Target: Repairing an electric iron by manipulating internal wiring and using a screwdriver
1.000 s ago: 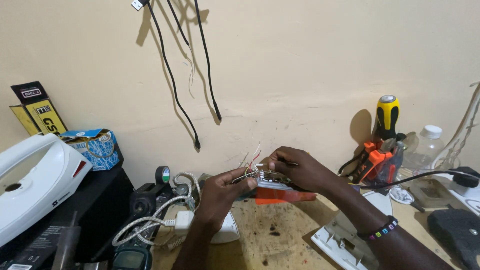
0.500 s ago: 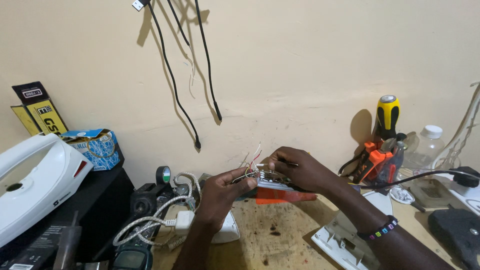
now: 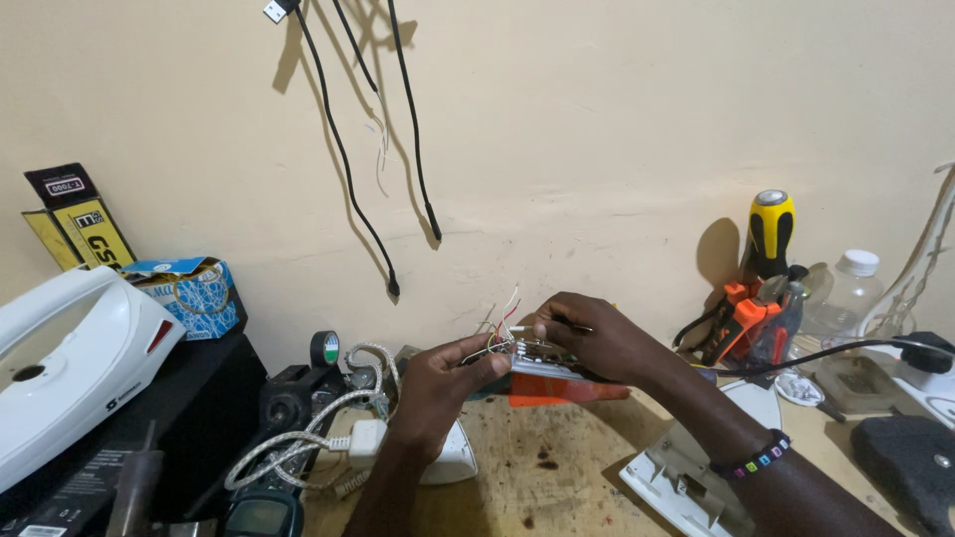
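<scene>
Both hands' grip pinches thin wires; a blue patterned box sits far left by a yellow-black package

The workbench is bare wood, rough, matt and stained with dark spots. At its nine o'clock edge the white iron has a smooth, glossy plastic shell, and the tissue box above it is printed cardboard. At three o'clock the screwdriver handle is glossy yellow plastic with black rubbery grips, and the bottle is clear plastic. The wall at twelve o'clock is matt, slightly uneven paint. The braided cord looks like woven cloth.
</scene>
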